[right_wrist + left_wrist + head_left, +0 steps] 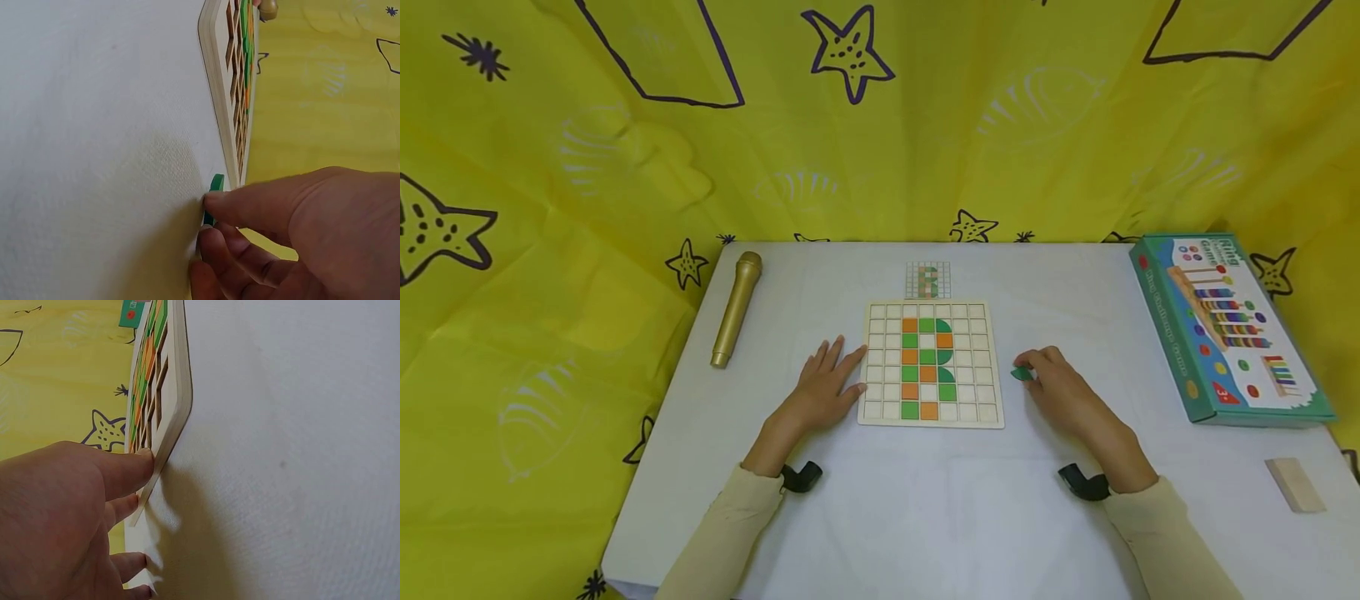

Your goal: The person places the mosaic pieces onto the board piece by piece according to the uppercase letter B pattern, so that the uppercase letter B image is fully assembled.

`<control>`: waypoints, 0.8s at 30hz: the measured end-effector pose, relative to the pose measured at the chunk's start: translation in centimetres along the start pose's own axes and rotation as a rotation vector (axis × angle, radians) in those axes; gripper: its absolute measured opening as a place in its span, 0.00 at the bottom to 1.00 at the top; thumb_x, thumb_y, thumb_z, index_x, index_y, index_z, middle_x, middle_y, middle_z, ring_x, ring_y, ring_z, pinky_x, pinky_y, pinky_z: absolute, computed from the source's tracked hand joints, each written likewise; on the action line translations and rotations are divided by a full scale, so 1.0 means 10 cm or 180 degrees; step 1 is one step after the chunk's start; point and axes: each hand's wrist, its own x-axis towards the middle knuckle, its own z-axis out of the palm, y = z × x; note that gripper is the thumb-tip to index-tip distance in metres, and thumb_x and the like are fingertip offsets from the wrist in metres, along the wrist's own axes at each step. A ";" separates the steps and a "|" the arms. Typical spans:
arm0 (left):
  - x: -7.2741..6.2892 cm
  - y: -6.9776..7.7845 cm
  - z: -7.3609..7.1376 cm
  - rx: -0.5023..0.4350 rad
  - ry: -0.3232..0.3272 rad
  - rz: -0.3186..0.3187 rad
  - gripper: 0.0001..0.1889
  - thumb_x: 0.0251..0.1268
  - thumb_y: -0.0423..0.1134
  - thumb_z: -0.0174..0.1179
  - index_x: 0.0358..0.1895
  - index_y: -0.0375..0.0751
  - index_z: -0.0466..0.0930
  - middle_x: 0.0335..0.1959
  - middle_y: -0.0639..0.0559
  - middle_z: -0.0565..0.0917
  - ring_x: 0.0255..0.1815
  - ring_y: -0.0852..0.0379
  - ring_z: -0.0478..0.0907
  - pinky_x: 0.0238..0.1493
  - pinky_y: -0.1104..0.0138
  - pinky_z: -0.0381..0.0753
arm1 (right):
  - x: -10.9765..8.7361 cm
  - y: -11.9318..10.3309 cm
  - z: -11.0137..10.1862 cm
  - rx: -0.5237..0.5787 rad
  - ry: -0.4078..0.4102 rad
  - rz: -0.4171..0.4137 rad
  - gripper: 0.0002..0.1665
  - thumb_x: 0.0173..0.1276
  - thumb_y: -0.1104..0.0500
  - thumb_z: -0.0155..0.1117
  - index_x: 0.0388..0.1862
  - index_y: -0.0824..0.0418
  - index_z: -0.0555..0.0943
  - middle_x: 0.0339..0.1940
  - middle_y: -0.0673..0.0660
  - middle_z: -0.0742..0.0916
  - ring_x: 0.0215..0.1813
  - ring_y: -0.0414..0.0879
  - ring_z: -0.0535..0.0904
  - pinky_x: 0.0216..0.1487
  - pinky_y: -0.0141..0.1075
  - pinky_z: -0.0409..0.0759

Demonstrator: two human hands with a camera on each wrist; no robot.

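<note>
A square wooden grid board lies mid-table, with green and orange tiles set in some cells and dark green rounded tiles along their right side. My left hand rests at the board's left edge with fingers spread; its thumb touches the side rim in the left wrist view. Right of the board, my right hand pinches a small dark green tile between thumb and fingers. In the right wrist view, that tile stands on edge close over the table, partly hidden by the thumb.
Behind the board lies a small pattern card showing a similar green and orange figure. A gold microphone is at the left. On the right are a green game box and a wooden block. Yellow cloth hangs behind the table.
</note>
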 end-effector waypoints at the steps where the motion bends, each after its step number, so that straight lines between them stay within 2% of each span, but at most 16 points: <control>1: 0.00 0.00 0.00 -0.0002 -0.0002 -0.0003 0.34 0.84 0.52 0.52 0.86 0.52 0.55 0.88 0.36 0.43 0.88 0.32 0.35 0.84 0.37 0.39 | 0.00 0.00 0.00 -0.0001 -0.0006 0.0001 0.15 0.80 0.70 0.54 0.62 0.69 0.76 0.57 0.67 0.76 0.55 0.60 0.79 0.59 0.57 0.80; 7: 0.01 -0.03 0.02 -0.0005 0.0006 -0.0007 0.34 0.84 0.52 0.52 0.86 0.52 0.55 0.88 0.37 0.43 0.88 0.32 0.35 0.84 0.36 0.40 | 0.00 0.00 -0.02 0.0005 0.0019 -0.0058 0.13 0.79 0.70 0.57 0.59 0.68 0.78 0.56 0.66 0.76 0.51 0.58 0.81 0.55 0.54 0.81; 14: 0.02 -0.04 0.02 0.0029 0.0015 0.0016 0.34 0.84 0.52 0.52 0.86 0.52 0.54 0.88 0.36 0.43 0.88 0.32 0.35 0.83 0.36 0.41 | -0.01 0.00 -0.01 0.0067 0.0076 0.0003 0.18 0.79 0.64 0.63 0.62 0.71 0.75 0.57 0.70 0.77 0.52 0.60 0.80 0.54 0.54 0.80; 19: 0.02 -0.03 0.02 0.0019 0.0021 0.0012 0.34 0.84 0.52 0.51 0.86 0.52 0.55 0.88 0.37 0.43 0.88 0.32 0.35 0.83 0.36 0.41 | 0.00 0.01 0.01 0.0014 0.0126 -0.0075 0.15 0.77 0.66 0.64 0.59 0.70 0.78 0.56 0.69 0.78 0.54 0.62 0.77 0.56 0.55 0.78; 21: 0.01 -0.03 0.02 0.0007 0.0018 0.0006 0.34 0.84 0.52 0.52 0.86 0.52 0.55 0.88 0.37 0.43 0.88 0.32 0.35 0.83 0.35 0.41 | 0.00 0.01 0.02 -0.0025 0.0157 -0.0084 0.17 0.76 0.66 0.65 0.60 0.70 0.77 0.57 0.71 0.78 0.57 0.64 0.75 0.58 0.57 0.76; 24: 0.01 -0.03 0.02 -0.0001 0.0013 -0.0008 0.34 0.84 0.52 0.52 0.86 0.52 0.55 0.88 0.37 0.43 0.88 0.32 0.35 0.83 0.35 0.41 | 0.00 0.00 0.04 -0.0066 0.0204 0.0033 0.22 0.75 0.62 0.68 0.62 0.71 0.76 0.57 0.71 0.78 0.57 0.65 0.73 0.57 0.59 0.75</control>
